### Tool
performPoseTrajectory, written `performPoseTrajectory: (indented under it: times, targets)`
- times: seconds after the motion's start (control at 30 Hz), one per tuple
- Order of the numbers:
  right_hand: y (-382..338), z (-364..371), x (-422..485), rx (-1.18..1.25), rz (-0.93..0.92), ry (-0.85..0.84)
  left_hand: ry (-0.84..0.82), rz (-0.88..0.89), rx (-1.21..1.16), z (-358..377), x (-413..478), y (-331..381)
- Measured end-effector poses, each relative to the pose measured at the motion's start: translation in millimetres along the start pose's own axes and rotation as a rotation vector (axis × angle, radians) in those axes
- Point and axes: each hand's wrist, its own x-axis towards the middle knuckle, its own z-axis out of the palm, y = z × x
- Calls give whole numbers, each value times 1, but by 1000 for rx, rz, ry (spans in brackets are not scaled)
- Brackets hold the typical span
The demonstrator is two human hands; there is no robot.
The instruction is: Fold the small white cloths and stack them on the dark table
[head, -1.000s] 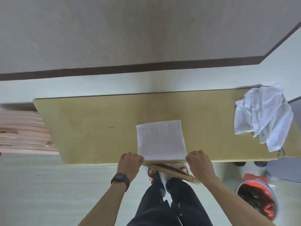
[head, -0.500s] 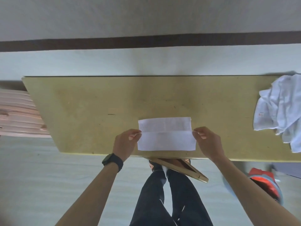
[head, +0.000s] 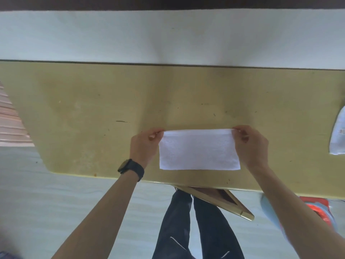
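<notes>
A small white cloth (head: 198, 151) lies folded in half as a wide rectangle on the yellow-green table (head: 93, 101), close to its near edge. My left hand (head: 144, 144) pinches the cloth's far left corner between thumb and fingers. My right hand (head: 251, 144) pinches the far right corner the same way. Both corners rest at the far edge of the fold. A pile of unfolded white cloths (head: 338, 135) shows only partly at the right edge of the view. No dark table is in sight.
A pink slatted thing (head: 11, 126) stands left of the table. A wooden frame piece (head: 220, 200) juts out under the table's near edge, by my legs. A red and blue object (head: 317, 208) sits on the floor at the right. A pale wall runs behind the table.
Both hands carried the cloth's near edge away from me, folding it in half over itself. The view has tilted down and closer, pushing the pile of cloths toward the right edge.
</notes>
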Motion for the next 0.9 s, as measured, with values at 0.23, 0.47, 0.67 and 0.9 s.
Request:
performPoseTrajectory:
  times: [0.23, 0.47, 0.67, 0.9]
  targets:
    - [0, 5, -5, -92, -56, 42, -10, 78, 185, 0, 5, 3]
    - [-7, 8, -4, -283, -152, 107, -65, 88, 391, -1, 9, 13]
    - [-13, 15, -4, -458, -168, 130, -104, 112, 499, -1, 3, 18]
    - [-62, 37, 10, -432, -288, -64, -132, -102, 417, -6, -21, 21]
